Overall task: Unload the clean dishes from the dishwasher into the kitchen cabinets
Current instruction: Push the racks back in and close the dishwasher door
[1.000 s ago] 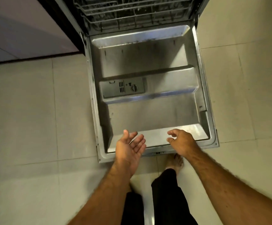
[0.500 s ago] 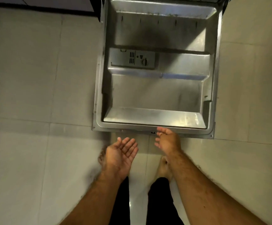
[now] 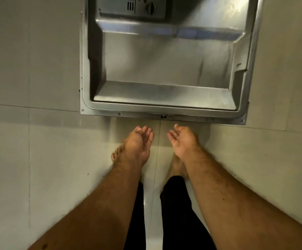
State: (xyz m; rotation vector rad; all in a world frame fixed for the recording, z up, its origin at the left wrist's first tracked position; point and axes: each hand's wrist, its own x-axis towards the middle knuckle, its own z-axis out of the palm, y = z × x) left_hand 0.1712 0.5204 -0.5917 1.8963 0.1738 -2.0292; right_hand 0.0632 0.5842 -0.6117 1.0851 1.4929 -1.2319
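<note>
Both hands, left [image 3: 139, 141] and right [image 3: 182, 141], hang empty with fingers relaxed just short of the door [image 3: 164, 56], a stiff, slick, probably heavy steel panel lying flat, best gripped along its near edge.

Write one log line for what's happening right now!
door: open flat | left hand: palm up, empty | right hand: palm up, empty | dishes: none visible

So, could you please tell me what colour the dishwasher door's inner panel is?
Silvery grey metal, on the dishwasher door in the head view.
</note>
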